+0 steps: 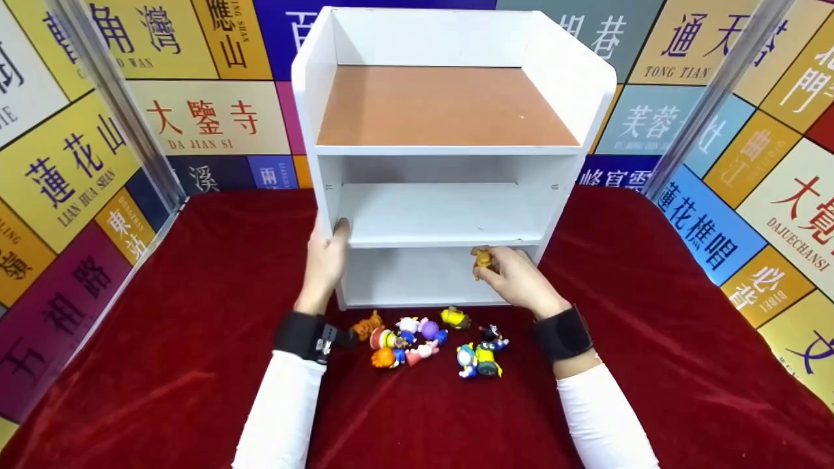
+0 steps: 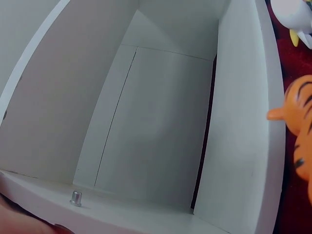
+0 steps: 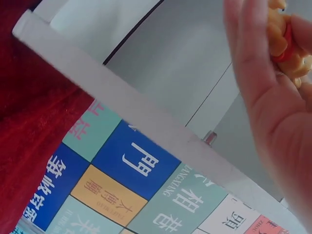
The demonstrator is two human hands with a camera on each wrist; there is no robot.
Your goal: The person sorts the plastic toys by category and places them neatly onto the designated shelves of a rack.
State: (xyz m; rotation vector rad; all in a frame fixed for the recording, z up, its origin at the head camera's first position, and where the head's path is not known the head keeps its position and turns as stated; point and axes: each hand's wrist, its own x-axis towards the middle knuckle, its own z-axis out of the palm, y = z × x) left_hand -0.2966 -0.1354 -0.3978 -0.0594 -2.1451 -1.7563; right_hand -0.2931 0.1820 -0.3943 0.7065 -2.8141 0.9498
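Note:
A white shelf unit (image 1: 443,213) with a brown top board stands upright at the back. My left hand (image 1: 324,264) grips its left side panel, thumb over the front edge and the other fingers hidden behind the panel. In the left wrist view only part of the left hand (image 2: 22,222) shows, at the lower left corner. My right hand (image 1: 519,277) pinches a small yellow-brown bear figurine (image 1: 482,258) in front of the lower compartment, near the right side. The right wrist view shows red on that bear figurine (image 3: 280,44), partly covered by the fingers.
Several small toy figurines lie on the dark red cloth (image 1: 417,423) before the shelf, among them an orange tiger (image 2: 300,131), a yellow figure (image 1: 455,318) and a pink one (image 1: 422,352). Panels with printed characters (image 1: 208,117) stand behind and at both sides.

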